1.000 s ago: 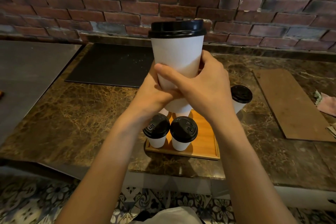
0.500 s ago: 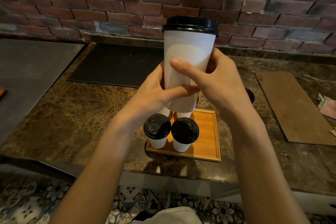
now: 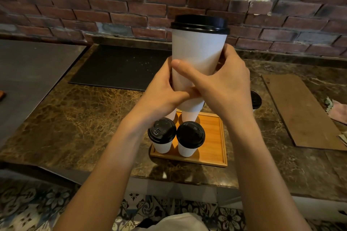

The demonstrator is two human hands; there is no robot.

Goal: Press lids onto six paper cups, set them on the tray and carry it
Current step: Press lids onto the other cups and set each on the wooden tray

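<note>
I hold a tall white paper cup with a black lid high above the counter. My left hand and my right hand both wrap its lower half. Below it lies a wooden tray on the marble counter. Two lidded cups stand at the tray's front left. Two more cups behind them are mostly hidden by my hands. Another lidded cup stands on the counter right of the tray, half hidden by my right wrist.
A black mat lies at the back of the counter under the brick wall. A brown board lies to the right, with a pink cloth beyond it. A grey surface adjoins on the left. The counter's front edge is close to me.
The held cup has shifted to the right and sits a little more upright. Both hands keep their grip. The tray cups have not moved.
</note>
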